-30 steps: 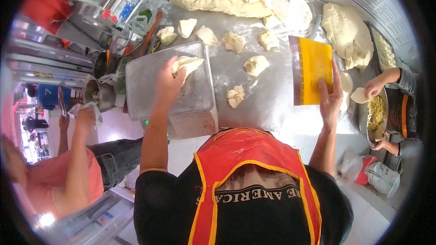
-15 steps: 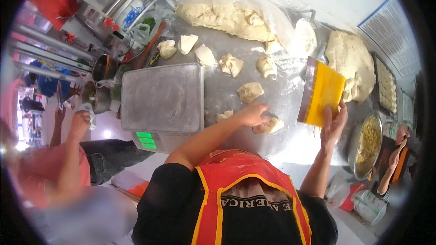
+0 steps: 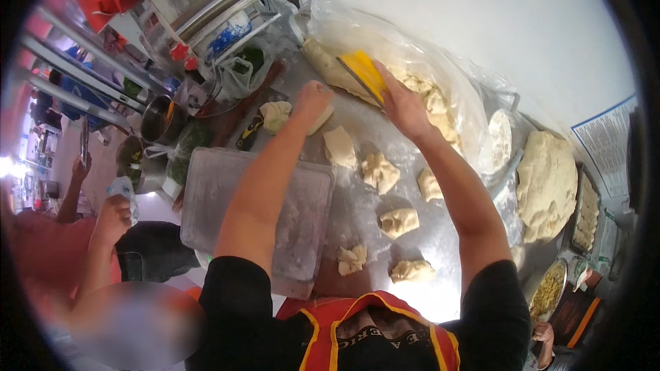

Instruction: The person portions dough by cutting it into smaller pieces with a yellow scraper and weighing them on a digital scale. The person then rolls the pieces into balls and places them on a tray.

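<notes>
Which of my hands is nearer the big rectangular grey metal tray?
Left. Your left hand is a little beyond the far edge of the tray; your right hand is farther right, holding a flat yellow scraper.

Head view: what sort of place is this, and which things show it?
Probably a food-preparation kitchen, perhaps a bakery: several dough pieces and a large dough slab lie on a floured metal worktop.

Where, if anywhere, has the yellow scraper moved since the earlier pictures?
Yes: the yellow scraper, in the right hand, has moved forward and left, from near the large dough slab to the plastic-covered dough.
</notes>
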A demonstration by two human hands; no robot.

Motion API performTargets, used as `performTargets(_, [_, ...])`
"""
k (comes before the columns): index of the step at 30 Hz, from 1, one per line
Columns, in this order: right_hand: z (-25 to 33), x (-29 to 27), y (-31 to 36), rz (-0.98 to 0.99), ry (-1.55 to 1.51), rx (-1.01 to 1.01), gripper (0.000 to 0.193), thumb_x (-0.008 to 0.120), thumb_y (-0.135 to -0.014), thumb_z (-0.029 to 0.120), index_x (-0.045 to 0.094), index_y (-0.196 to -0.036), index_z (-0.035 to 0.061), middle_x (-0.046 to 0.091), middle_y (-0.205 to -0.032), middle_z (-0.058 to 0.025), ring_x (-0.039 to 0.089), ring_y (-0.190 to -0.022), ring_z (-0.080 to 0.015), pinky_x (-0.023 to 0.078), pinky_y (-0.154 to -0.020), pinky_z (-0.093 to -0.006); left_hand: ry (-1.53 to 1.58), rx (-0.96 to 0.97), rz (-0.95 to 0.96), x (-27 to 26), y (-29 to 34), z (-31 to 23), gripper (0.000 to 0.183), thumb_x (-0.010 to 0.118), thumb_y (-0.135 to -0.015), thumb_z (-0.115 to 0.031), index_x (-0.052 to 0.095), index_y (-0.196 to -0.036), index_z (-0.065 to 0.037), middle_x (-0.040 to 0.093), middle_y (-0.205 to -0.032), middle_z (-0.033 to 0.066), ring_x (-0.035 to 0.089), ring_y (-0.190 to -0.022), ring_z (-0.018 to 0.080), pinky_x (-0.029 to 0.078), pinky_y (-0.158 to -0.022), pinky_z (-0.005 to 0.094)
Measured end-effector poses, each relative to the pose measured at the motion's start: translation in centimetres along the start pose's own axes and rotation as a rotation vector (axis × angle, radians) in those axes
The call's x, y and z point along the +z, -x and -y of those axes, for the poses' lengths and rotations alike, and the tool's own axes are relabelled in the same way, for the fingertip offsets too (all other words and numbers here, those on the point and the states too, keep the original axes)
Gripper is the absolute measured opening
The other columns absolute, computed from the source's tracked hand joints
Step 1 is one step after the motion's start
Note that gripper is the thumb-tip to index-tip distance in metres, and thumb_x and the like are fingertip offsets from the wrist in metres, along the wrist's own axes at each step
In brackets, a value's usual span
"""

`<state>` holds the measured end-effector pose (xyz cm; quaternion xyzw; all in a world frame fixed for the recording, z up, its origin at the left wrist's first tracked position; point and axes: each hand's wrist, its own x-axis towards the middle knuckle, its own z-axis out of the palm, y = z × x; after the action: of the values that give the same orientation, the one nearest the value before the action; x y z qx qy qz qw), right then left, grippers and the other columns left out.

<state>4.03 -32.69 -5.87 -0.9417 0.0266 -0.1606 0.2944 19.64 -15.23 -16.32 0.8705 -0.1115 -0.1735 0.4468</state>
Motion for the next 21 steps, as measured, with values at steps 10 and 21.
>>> performTargets(10, [-1.9, 6.2, -11.8, 0.216, 0.138, 0.005, 0.068, 0.05, -0.085, 0.006, 0.027, -0.144, 0.0314, 0.064, -0.097, -0.0218, 0.061, -0.083, -0.0402, 0.049, -0.078, -0.0464, 0.068, -0.063, 0.002, 2.3, -5.7, -0.3, 0.094, 0.075, -0.073, -0.027, 0.019, -0.142, 0.003, 0.044, -0.133, 0.0246, 0.046, -0.121, 0.034, 0.041, -0.098, 0.0379])
performTargets(21, [-3.5, 13.7, -11.8, -0.051, 0.198, -0.175, 0.073, 0.048, -0.079, 0.001, 0.03, -0.143, 0.0301, 0.064, -0.097, -0.0222, 0.061, -0.081, -0.0389, 0.048, -0.076, -0.0448, 0.051, -0.234, 0.0, 3.4, -7.8, 0.8, 0.056, 0.062, -0.082, -0.03, 0.041, -0.127, -0.006, 0.056, -0.118, 0.0179, 0.06, -0.101, 0.0314, 0.05, -0.078, 0.0411])
